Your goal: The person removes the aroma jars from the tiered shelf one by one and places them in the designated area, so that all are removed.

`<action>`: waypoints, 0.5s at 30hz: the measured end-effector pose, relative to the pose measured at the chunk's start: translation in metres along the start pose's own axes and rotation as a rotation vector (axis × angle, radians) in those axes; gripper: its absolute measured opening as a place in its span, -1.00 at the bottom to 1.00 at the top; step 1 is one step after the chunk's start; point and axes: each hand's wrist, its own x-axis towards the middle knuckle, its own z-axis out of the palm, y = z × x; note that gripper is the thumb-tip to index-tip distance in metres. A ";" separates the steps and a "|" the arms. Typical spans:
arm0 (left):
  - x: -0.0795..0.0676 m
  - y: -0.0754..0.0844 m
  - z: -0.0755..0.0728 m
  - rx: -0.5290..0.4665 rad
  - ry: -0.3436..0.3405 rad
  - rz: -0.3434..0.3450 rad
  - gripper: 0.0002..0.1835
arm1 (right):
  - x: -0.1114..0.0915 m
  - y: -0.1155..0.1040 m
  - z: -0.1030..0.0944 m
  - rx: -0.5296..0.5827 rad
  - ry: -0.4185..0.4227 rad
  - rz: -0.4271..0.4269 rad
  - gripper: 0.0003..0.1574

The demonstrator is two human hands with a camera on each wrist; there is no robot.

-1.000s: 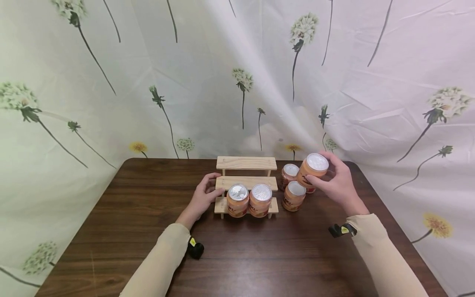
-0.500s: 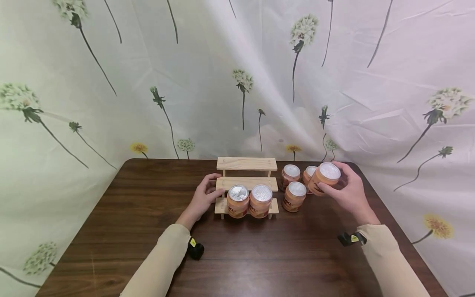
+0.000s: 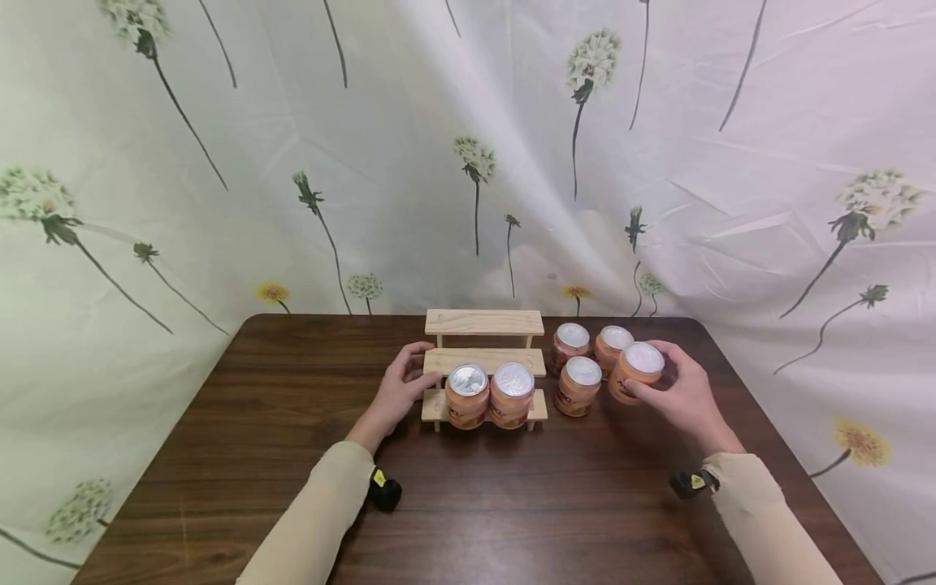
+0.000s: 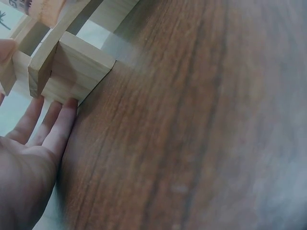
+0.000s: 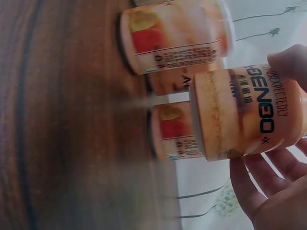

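My right hand [image 3: 680,398] grips an orange-labelled can [image 3: 634,375] with a silvery lid, thumb on one side and fingers on the other. The right wrist view shows the held can [image 5: 244,112] upright, its base apparently just off the table. Beside it stand a front can [image 3: 578,388], a back left can [image 3: 570,345] and a back right can [image 3: 613,345]. My left hand [image 3: 400,386] touches the left end of a three-tier wooden rack [image 3: 484,322], fingers extended against its side board [image 4: 72,72]. Two cans [image 3: 468,398] stand side by side on the rack's lowest tier.
The dark wooden table [image 3: 483,504] ends at a back edge close behind the rack. A dandelion-print sheet [image 3: 395,162] hangs behind and along both sides. Black wrist cameras [image 3: 385,491] sit on both wrists.
My right hand has carried the can rightward, then lowered it toward the table beside the standing cans, uncovering the back right can. My left hand and the rack stay in place.
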 end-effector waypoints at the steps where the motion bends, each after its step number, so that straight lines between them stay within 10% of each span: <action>1: -0.002 0.004 0.000 -0.002 -0.002 -0.003 -0.41 | -0.001 0.003 0.001 -0.005 -0.008 0.003 -0.17; 15: 0.000 0.000 0.000 0.004 0.003 0.007 -0.39 | -0.006 0.025 0.014 -0.101 -0.082 0.037 -0.14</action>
